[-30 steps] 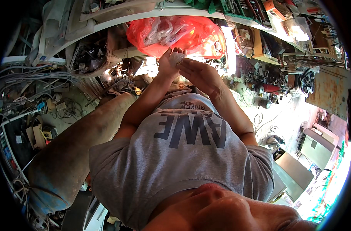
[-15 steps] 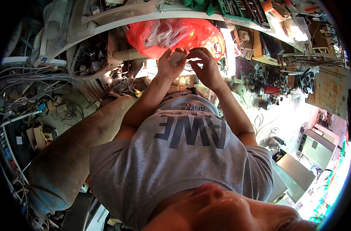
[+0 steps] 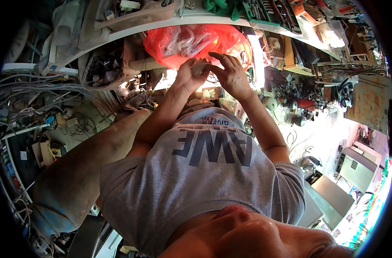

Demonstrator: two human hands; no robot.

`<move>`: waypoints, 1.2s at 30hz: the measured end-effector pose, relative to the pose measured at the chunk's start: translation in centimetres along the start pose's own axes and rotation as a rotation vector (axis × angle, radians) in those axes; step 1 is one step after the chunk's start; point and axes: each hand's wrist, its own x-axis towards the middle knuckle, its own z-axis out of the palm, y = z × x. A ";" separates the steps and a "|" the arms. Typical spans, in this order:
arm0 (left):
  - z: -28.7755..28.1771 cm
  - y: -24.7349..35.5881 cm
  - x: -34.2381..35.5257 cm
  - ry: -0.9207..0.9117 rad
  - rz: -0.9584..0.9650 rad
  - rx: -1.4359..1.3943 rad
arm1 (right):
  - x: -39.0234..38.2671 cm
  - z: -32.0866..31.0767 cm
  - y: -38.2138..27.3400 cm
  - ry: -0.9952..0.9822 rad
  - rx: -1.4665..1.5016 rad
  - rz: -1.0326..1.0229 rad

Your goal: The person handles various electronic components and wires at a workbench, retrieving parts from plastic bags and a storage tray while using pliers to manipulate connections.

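Observation:
My left hand [image 3: 190,77] is curled round a small pale, see-through piece that looks like a little plastic bag [image 3: 199,67]. Close beside it on the right is my right hand [image 3: 234,79], its thumb reaching to the edge of the little bag. The right forefinger is raised well apart from the thumb, and no object shows between them. What lies inside the little bag is too small to make out. Just beyond both hands sits a large red plastic bag [image 3: 228,38] with crumpled see-through plastic [image 3: 187,39] in its mouth.
A white shelf edge [image 3: 140,31] arches behind the red bag, carrying a plastic bin [image 3: 151,16] and a green tool tray [image 3: 259,17]. A large rusty cylinder [image 3: 88,167] leans at my left. Bundled cables [image 3: 37,88] hang far left; metal boxes [image 3: 332,195] stand at right.
My right hand has shifted slightly down and right, and its forefinger has lifted away from the thumb. The left hand keeps hold of the little bag, a bit lower.

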 end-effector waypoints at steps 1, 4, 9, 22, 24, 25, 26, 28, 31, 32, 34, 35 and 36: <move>0.1 0.1 -0.2 0.000 -0.008 0.018 | 0.1 -0.2 0.2 -0.011 0.016 -0.017; 0.7 0.0 -0.5 0.035 -0.012 0.056 | 0.2 -0.5 1.0 -0.037 0.069 -0.065; 0.4 0.0 -0.8 0.035 -0.071 0.046 | 0.5 -0.6 1.4 -0.025 0.151 -0.116; 2.2 -1.2 -1.7 0.129 0.013 0.032 | 1.1 -0.4 0.8 0.014 0.293 -0.009; 1.9 -1.0 -1.7 0.050 -0.006 0.021 | 1.3 -0.6 0.7 0.011 0.331 0.007; 1.1 -0.6 -1.4 -0.034 -0.043 0.004 | 1.4 -0.6 0.6 0.036 0.370 0.045; 1.2 -0.5 -1.5 -0.048 -0.039 0.013 | 1.6 -0.5 0.5 0.061 0.407 0.084; 1.3 -0.6 -1.8 -0.005 0.015 0.055 | 2.0 -0.4 0.4 0.105 0.468 0.139; 4.0 -2.1 -3.3 0.116 0.164 0.236 | 3.1 -0.3 0.9 0.173 0.521 0.169; 4.7 -2.5 -3.7 0.148 0.218 0.308 | 3.5 -0.4 0.9 0.166 0.577 0.251; 4.7 -2.3 -4.2 0.017 0.237 0.384 | 4.4 -0.3 1.2 0.160 0.662 0.336; 4.7 -2.0 -4.5 -0.051 0.255 0.423 | 4.9 -0.4 1.3 0.147 0.716 0.337; 3.7 -1.1 -4.3 -0.065 0.320 0.528 | 5.6 -0.3 1.3 0.147 0.741 0.316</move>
